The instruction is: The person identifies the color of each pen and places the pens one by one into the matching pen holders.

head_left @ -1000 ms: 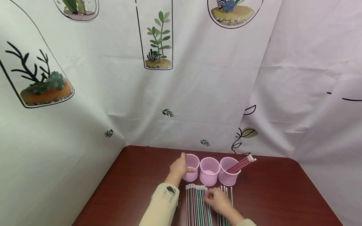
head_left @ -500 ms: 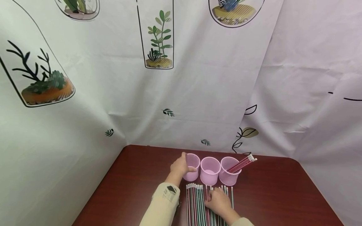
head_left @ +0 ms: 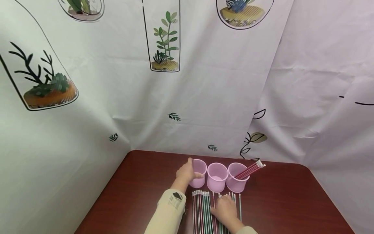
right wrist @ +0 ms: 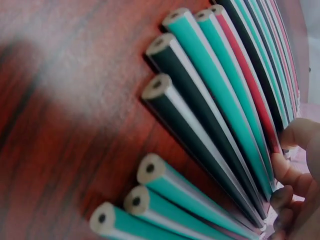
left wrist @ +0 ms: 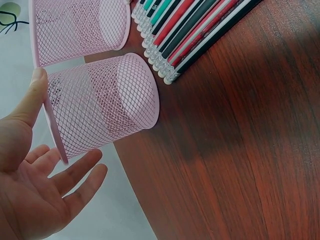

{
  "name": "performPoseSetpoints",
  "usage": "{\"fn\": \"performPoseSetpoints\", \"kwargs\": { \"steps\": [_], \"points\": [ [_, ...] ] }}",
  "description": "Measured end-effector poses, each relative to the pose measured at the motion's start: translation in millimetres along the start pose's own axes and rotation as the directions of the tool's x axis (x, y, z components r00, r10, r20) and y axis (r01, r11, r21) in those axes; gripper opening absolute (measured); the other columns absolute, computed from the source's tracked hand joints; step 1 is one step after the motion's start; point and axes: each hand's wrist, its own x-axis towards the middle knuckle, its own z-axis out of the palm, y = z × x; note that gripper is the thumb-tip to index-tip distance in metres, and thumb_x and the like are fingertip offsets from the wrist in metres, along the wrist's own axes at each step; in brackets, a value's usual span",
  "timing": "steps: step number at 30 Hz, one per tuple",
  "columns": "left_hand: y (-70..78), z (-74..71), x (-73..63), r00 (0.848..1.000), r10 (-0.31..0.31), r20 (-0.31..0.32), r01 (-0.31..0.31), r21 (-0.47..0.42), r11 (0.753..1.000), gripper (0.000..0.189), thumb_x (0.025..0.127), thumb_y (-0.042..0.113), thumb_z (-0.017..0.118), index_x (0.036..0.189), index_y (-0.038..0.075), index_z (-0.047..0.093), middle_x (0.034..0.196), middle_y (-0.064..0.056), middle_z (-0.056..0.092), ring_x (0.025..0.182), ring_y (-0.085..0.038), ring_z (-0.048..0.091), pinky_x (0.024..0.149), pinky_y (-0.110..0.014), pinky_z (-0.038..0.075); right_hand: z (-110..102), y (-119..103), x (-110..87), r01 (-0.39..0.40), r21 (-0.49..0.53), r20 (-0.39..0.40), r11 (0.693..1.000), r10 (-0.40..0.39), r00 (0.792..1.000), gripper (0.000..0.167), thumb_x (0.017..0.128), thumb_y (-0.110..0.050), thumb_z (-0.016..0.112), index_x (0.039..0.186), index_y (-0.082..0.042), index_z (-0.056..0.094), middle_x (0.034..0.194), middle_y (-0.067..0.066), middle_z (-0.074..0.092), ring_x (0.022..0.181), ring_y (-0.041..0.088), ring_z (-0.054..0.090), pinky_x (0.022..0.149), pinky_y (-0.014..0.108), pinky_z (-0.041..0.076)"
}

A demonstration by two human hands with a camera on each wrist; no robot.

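Note:
My left hand (head_left: 186,172) holds the leftmost pink mesh pen cup (left wrist: 102,102) at its rim, thumb on one side and fingers round the other. That cup stands upright on the table. Over the row of pencils, my right hand (head_left: 226,209) pinches a red pencil (right wrist: 245,70) between thumb and forefinger near its eraser end. Green pencils (right wrist: 220,85) and black pencils (right wrist: 200,135) lie side by side around it, unsharpened ends toward the right wrist camera. A tight group of striped pencils (head_left: 201,211) lies left of the right hand, erasers toward the cups.
The middle pink pen cup (head_left: 216,183) stands beside the held one. Several red pencils (head_left: 251,170) lean in the right pink pen cup (head_left: 236,186). A dark red-brown table (head_left: 140,195) meets a white printed cloth (head_left: 187,97) behind and at the sides.
Several green pencils have shifted right, away from the left group, leaving a red one by itself. My right hand has moved slightly over them. The left hand stays on its cup.

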Motion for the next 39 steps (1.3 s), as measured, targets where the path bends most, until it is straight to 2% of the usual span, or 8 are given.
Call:
{"fn": "performPoseSetpoints", "kwargs": {
  "steps": [8,12,15,18,22,24,34,39],
  "points": [
    [0.4,0.1,-0.9,1.000,0.009,-0.002,-0.009,-0.002,1.000,0.095,0.057,0.040,0.086,0.132,0.005,0.040,0.106,-0.020,0.062,0.095,-0.036,0.059,0.077,-0.051,0.046,-3.3,-2.1,0.4,0.004,0.013,-0.041,1.000,-0.003,0.999,0.036,0.061,-0.033,0.071,0.046,-0.014,0.044,0.055,0.001,0.048,0.062,0.026,0.049,0.056,0.039,0.043],
    [1.3,-1.3,-1.9,1.000,0.013,-0.008,-0.013,0.006,1.000,0.094,0.057,0.041,0.086,0.131,0.005,0.040,0.105,-0.020,0.062,0.094,-0.035,0.059,0.075,-0.050,0.046,-10.5,-3.7,3.1,0.010,0.040,-0.063,0.999,-0.007,0.998,0.036,0.061,-0.032,0.070,0.045,-0.014,0.043,0.055,0.001,0.049,0.064,0.030,0.053,0.066,0.042,0.047],
    [1.8,-1.9,-2.5,1.000,0.010,-0.008,-0.010,0.005,1.000,0.095,0.057,0.041,0.086,0.132,0.005,0.040,0.105,-0.020,0.062,0.094,-0.035,0.059,0.075,-0.049,0.046,-16.1,-5.0,4.4,0.002,0.078,-0.066,0.997,0.004,0.998,0.035,0.060,-0.031,0.070,0.044,-0.016,0.043,0.053,-0.003,0.045,0.060,0.025,0.049,0.062,0.038,0.045],
    [1.3,-1.7,-2.4,1.000,0.007,-0.009,-0.007,-0.004,1.000,0.095,0.057,0.040,0.086,0.133,0.005,0.039,0.106,-0.021,0.062,0.094,-0.035,0.059,0.076,-0.050,0.046,-23.5,-6.7,5.4,0.014,0.114,-0.083,0.993,-0.004,0.997,0.033,0.059,-0.030,0.069,0.045,-0.019,0.042,0.051,-0.007,0.038,0.056,0.018,0.039,0.052,0.032,0.035],
    [0.5,-0.5,-2.0,1.000,0.002,-0.006,-0.002,-0.013,1.000,0.097,0.057,0.040,0.086,0.134,0.005,0.038,0.108,-0.021,0.061,0.095,-0.035,0.059,0.077,-0.051,0.045,-36.2,-9.9,7.5,0.046,0.134,-0.110,0.990,-0.031,0.993,0.029,0.058,-0.028,0.067,0.046,-0.021,0.042,0.047,-0.012,0.035,0.056,0.014,0.037,0.052,0.030,0.034],
    [0.4,0.1,-1.9,1.000,0.004,-0.003,-0.004,-0.015,1.000,0.098,0.057,0.040,0.086,0.135,0.004,0.038,0.108,-0.021,0.061,0.095,-0.036,0.059,0.078,-0.051,0.045,-43.4,-11.9,8.6,0.056,0.142,-0.109,0.988,-0.041,0.993,0.028,0.059,-0.027,0.067,0.046,-0.022,0.042,0.046,-0.014,0.035,0.056,0.012,0.038,0.057,0.031,0.038],
    [-1.3,1.3,-1.2,1.000,0.006,-0.011,-0.006,-0.019,1.000,0.094,0.057,0.039,0.086,0.131,0.005,0.040,0.105,-0.020,0.062,0.092,-0.035,0.060,0.075,-0.051,0.046,-77.5,-19.4,20.6,-0.038,0.303,-0.055,0.952,0.057,0.997,0.028,0.061,-0.026,0.070,0.051,-0.019,0.045,0.061,-0.003,0.041,0.061,0.012,0.038,0.050,0.027,0.033],
    [-1.8,1.7,-0.2,1.000,0.005,-0.013,-0.005,-0.024,1.000,0.094,0.056,0.039,0.087,0.131,0.005,0.040,0.106,-0.020,0.062,0.094,-0.034,0.059,0.076,-0.051,0.046,-86.9,-16.4,28.2,-0.091,0.336,-0.025,0.938,0.106,0.994,0.024,0.063,-0.022,0.066,0.053,-0.018,0.045,0.059,-0.004,0.043,0.055,0.010,0.039,0.046,0.026,0.032]
  ]
}}
